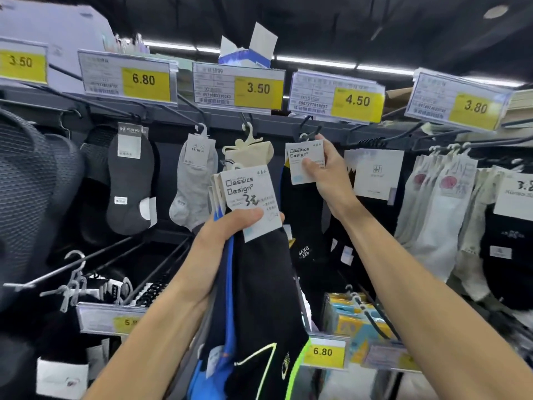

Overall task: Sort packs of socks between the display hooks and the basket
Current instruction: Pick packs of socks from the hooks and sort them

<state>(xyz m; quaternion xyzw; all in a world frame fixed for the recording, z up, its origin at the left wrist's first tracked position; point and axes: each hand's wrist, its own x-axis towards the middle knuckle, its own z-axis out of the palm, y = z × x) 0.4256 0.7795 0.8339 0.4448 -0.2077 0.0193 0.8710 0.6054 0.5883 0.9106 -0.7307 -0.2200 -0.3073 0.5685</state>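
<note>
My left hand (pixel 227 232) grips a bundle of dark sock packs (pixel 259 284) with white "Classics Design" cards, held in front of the rack's middle. My right hand (pixel 323 168) pinches the white card of another black sock pack (pixel 302 163), raised to the display hook (pixel 310 134) under the 4.50 price tag (pixel 337 96). The pack's hanger sits at the hook's tip; whether it is on the hook I cannot tell. No basket is in view.
Other packs hang along the top row: a dark grey sock (pixel 131 180), a light grey sock (pixel 194 180), a beige pair (pixel 251 151), white socks (pixel 435 203) at right. Bare hooks (pixel 75 272) jut out at lower left. Boxed goods (pixel 354 321) hang below.
</note>
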